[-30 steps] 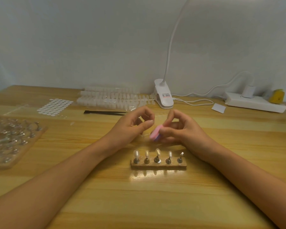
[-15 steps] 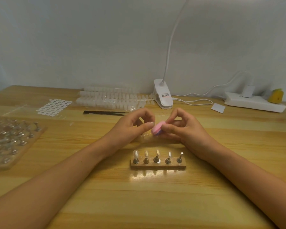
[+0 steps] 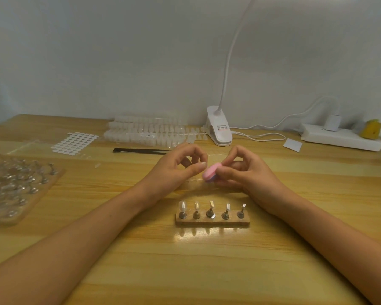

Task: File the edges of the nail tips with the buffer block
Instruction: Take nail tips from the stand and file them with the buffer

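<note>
My right hand pinches a small pink buffer block above the table's middle. My left hand faces it, thumb and fingers pinched together right beside the block; a clear nail tip between those fingers is too small to make out. In front of both hands stands a wooden holder with several metal stands; a clear nail tip sits on the leftmost one.
Strips of clear nail tips and a sheet of white adhesive dots lie at the back left, a black tool before them. A tray of stands sits far left. A clip lamp and power strip stand behind.
The pink block has shifted slightly up and to the right against my left fingertips; both hands have stayed nearly in place.
</note>
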Motion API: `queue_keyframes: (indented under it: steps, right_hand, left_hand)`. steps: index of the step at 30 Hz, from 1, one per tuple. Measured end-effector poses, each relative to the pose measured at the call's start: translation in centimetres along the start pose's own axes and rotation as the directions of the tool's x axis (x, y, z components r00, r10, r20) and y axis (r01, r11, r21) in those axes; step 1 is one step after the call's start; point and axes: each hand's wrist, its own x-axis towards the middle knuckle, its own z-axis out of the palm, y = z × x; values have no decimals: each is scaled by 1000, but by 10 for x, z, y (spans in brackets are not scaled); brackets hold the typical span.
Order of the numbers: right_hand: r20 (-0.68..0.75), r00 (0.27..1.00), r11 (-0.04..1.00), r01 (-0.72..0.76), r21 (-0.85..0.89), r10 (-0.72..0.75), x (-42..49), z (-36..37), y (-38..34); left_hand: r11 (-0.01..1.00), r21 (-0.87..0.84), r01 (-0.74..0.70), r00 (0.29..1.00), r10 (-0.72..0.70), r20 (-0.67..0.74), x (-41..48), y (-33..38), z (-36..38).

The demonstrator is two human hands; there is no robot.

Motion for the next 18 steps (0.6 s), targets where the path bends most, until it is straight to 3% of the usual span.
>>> queue_keyframes:
  steps: [2,6,10,14,18]
  right_hand:
    - [77,997,996,3,-86,4,-1,2,0]
    - [-65,998,998,22,53,-18,0,1,-1]
    - [64,998,996,20,-86,-15,-1,2,1]
    - [-71,997,999,22,50,-18,0,0,0]
    - [72,997,996,25,-87,-19,-1,3,1]
  left_hand:
    - [1000,30,-1,1000,0,20,0,0,0]
    - [999,5,34,999,-34,30,1,-1,0]
    - [1000,9,28,999,-28,27,0,-1,0]
    - [1000,15,27,1000,-27,14,0,-1,-1]
    - [999,38,9,1000,-10,25,0,-1,0]
